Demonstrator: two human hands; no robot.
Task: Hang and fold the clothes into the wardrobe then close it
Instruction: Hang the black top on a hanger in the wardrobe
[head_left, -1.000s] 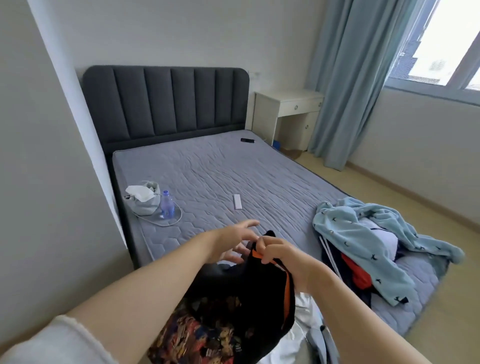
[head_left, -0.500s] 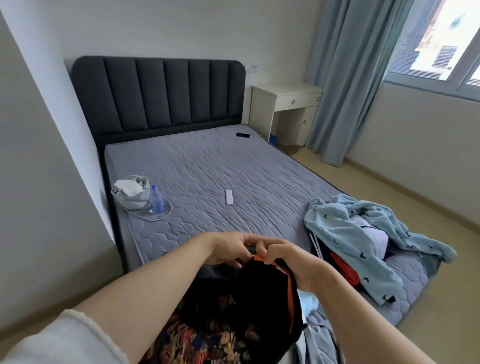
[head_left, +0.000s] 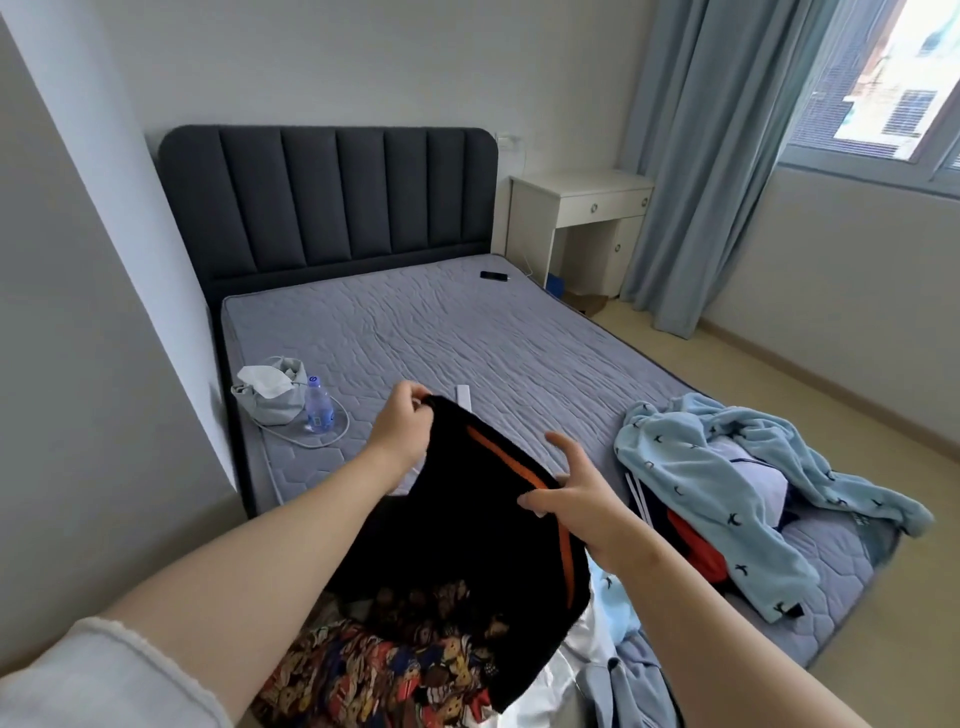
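Observation:
I hold up a black garment with orange trim (head_left: 457, 525) above the foot of the bed. My left hand (head_left: 397, 434) grips its upper left corner. My right hand (head_left: 574, 493) pinches the orange-trimmed edge on the right, with the index finger raised. Under the black garment lies a colourful patterned garment (head_left: 384, 670), with white and pale blue clothes beside it. A second heap with a light blue fleece garment (head_left: 727, 483) on top sits at the bed's right corner. No wardrobe is in view.
The grey mattress (head_left: 467, 338) carries a grey pouch with tissue (head_left: 270, 389), a small water bottle (head_left: 318, 410), a white cable, a white remote (head_left: 463, 396) and a black phone (head_left: 493, 275). A white nightstand (head_left: 582, 218) and blue curtains stand at the back right.
My hands have moved apart from a close grip, spreading the black garment's top edge wide and lifting it. The view has shifted slightly.

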